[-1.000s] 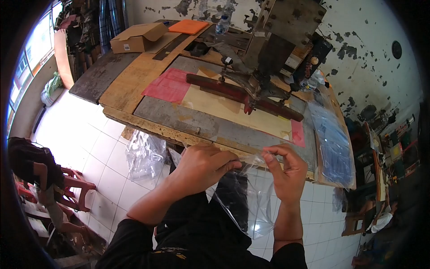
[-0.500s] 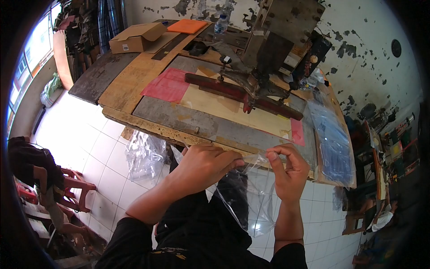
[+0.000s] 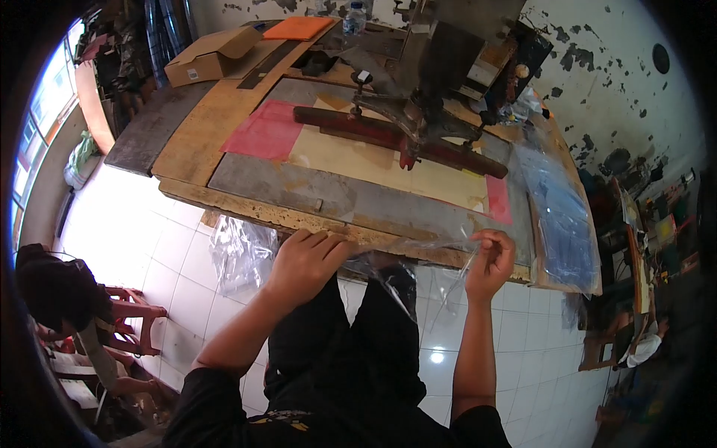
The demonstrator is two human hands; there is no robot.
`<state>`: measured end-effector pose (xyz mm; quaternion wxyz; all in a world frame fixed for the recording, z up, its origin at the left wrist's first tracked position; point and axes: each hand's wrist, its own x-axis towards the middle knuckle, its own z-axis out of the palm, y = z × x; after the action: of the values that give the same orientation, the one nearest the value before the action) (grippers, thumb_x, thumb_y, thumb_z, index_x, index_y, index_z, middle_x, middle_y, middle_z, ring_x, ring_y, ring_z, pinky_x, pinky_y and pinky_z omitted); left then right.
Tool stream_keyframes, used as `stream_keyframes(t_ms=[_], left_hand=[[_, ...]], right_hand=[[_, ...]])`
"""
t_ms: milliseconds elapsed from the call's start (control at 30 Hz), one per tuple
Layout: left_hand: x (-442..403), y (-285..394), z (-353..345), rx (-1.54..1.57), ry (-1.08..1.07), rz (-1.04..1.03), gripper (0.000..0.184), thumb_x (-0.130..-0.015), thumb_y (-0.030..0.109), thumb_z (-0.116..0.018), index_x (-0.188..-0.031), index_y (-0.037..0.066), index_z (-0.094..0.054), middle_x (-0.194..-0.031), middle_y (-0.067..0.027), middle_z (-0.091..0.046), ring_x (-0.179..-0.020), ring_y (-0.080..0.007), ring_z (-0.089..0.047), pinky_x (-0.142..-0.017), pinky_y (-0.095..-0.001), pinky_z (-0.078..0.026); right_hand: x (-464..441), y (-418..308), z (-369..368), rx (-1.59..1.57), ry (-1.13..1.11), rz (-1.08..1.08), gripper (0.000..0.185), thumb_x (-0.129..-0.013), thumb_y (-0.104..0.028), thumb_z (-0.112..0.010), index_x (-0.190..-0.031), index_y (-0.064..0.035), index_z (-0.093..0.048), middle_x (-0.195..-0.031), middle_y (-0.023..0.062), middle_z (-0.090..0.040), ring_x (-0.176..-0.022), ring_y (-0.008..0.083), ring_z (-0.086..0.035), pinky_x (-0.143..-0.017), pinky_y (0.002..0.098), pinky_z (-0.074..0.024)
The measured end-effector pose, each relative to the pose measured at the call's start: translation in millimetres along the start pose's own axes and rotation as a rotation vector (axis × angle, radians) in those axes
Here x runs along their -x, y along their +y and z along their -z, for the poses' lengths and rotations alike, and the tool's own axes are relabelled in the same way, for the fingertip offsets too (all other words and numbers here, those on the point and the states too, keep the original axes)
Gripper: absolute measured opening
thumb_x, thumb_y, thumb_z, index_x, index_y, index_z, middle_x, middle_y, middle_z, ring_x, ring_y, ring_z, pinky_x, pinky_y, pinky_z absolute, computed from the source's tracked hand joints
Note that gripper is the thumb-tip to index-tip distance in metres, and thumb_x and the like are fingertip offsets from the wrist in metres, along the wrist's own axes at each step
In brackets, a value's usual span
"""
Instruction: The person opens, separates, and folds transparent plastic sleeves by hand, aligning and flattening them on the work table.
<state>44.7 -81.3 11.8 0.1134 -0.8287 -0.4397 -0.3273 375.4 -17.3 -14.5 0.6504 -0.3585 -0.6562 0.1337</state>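
A clear plastic sheet (image 3: 433,278) stretches between my two hands just in front of the table's worn wooden front edge. My left hand (image 3: 310,263) is closed on its left end, back of the hand facing up. At the other end, my right hand (image 3: 491,263) pinches the sheet's upper corner between thumb and fingers. The lower part of the plastic hangs loose over my legs. I cannot tell whether it is a bag or a single sheet.
A press-like machine with a dark red bar (image 3: 343,131) stands over pink and cream sheets (image 3: 351,158). Stacked clear plastic (image 3: 556,224) lies at right. Crumpled plastic (image 3: 243,257) hangs below the front edge. A cardboard box (image 3: 213,58) is far left; a person (image 3: 63,291) sits lower left.
My hands have moved apart, left hand leftward and right hand slightly rightward, pulling the plastic wider and lifting its lower end. The view has shifted slightly.
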Motion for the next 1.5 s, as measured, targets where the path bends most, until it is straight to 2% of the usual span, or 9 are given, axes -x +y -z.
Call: stream_keyframes(t_ms=[467, 733, 800, 833, 867, 967, 1033, 1200, 1500], left_hand=[[49.3, 15.5, -0.1, 0.087, -0.103, -0.017, 0.016, -0.085, 0.014, -0.071, -0.101, 0.011, -0.072, -0.087, 0.0001, -0.068, -0.079, -0.017, -0.065, -0.069, -0.0325, -0.051], [44.7, 29.0, 54.3, 0.3, -0.271, -0.112, 0.026, -0.086, 0.032, -0.086, -0.092, 0.01, -0.074, -0.075, -0.0023, -0.069, -0.066, -0.0171, -0.068, -0.057, -0.0343, -0.051], [28.7, 12.9, 47.2, 0.881, -0.257, -0.114, 0.037, -0.087, 0.041, -0.084, -0.098, 0.007, -0.076, -0.087, -0.0075, -0.072, -0.075, -0.0245, -0.07, -0.067, -0.0398, -0.054], [27.7, 6.5, 39.3, 1.132, -0.251, -0.103, 0.043, -0.088, 0.046, -0.083, -0.1, 0.005, -0.076, -0.092, -0.0098, -0.073, -0.08, -0.0277, -0.071, -0.072, -0.0423, -0.055], [26.6, 0.1, 31.4, 1.368, -0.247, -0.098, 0.049, -0.089, 0.05, -0.082, -0.103, 0.004, -0.077, -0.098, -0.012, -0.074, -0.084, -0.0309, -0.071, -0.077, -0.0447, -0.056], [-15.7, 22.7, 38.6, 1.122, -0.165, 0.168, 0.039, -0.094, 0.039, -0.08, -0.102, 0.002, -0.076, -0.099, -0.0121, -0.074, -0.092, -0.0281, -0.072, -0.081, -0.0418, -0.055], [-31.5, 37.6, 37.8, 1.015, -0.342, 0.378, 0.022, -0.095, 0.021, -0.078, -0.1, 0.0, -0.073, -0.102, -0.0104, -0.074, -0.09, -0.026, -0.072, -0.078, -0.035, -0.057], [-28.4, 46.5, 19.8, 1.04, -0.426, 0.251, 0.023, -0.095, 0.021, -0.08, -0.107, 0.002, -0.074, -0.1, -0.0099, -0.076, -0.092, -0.0201, -0.073, -0.082, -0.0344, -0.058], [-4.2, 73.0, 5.3, 1.235, -0.513, 0.555, 0.025, -0.097, 0.02, -0.077, -0.11, -0.001, -0.073, -0.099, -0.0107, -0.077, -0.092, -0.0198, -0.075, -0.086, -0.0335, -0.059]], right_hand=[[1.1, 15.2, 3.5, 0.055, -0.138, 0.07, 0.01, -0.105, 0.003, -0.053, -0.11, -0.0043, -0.058, -0.095, 0.0103, -0.071, -0.086, 0.0226, -0.066, -0.08, 0.0333, -0.0508], [-14.2, -56.1, 22.5, 0.183, -0.037, 0.436, 0.018, -0.103, 0.006, -0.045, -0.117, -0.0059, -0.05, -0.082, 0.0113, -0.066, -0.073, 0.024, -0.068, -0.074, 0.0409, -0.0553], [-16.3, -68.4, 24.0, 0.083, -0.099, 0.432, 0.015, -0.105, 0.002, -0.046, -0.115, -0.0082, -0.05, -0.08, 0.0096, -0.066, -0.071, 0.0241, -0.068, -0.072, 0.0407, -0.0531], [-15.8, -73.8, 21.2, 0.016, -0.053, 0.403, 0.015, -0.108, -0.024, -0.06, -0.109, -0.0104, -0.054, -0.08, 0.0079, -0.07, -0.071, 0.0267, -0.072, -0.071, 0.0402, -0.0519], [-15.7, -78.9, 20.0, 0.011, -0.055, 0.402, 0.015, -0.108, -0.024, -0.06, -0.109, -0.0104, -0.054, -0.08, 0.0079, -0.07, -0.071, 0.0267, -0.072, -0.071, 0.0402, -0.0519], [-18.4, -91.4, 18.2, -0.013, -0.115, 0.477, 0.011, -0.107, -0.022, -0.06, -0.106, -0.0115, -0.055, -0.08, 0.0061, -0.07, -0.073, 0.0268, -0.074, -0.072, 0.0401, -0.0522], [-20.1, -97.1, 18.7, 0.066, -0.179, 0.53, 0.009, -0.107, -0.018, -0.059, -0.102, -0.0118, -0.056, -0.082, 0.0054, -0.071, -0.075, 0.0274, -0.075, -0.072, 0.0398, -0.0521], [-14.6, -95.3, 27.0, 0.124, -0.145, 0.533, 0.01, -0.104, -0.014, -0.06, -0.097, -0.0115, -0.055, -0.083, 0.0059, -0.072, -0.076, 0.0277, -0.075, -0.072, 0.0396, -0.0519], [-13.8, -94.3, 20.9, 0.179, -0.157, 0.551, 0.009, -0.104, -0.015, -0.063, -0.102, -0.0122, -0.055, -0.084, 0.0054, -0.073, -0.076, 0.0266, -0.075, -0.074, 0.0396, -0.0512]])
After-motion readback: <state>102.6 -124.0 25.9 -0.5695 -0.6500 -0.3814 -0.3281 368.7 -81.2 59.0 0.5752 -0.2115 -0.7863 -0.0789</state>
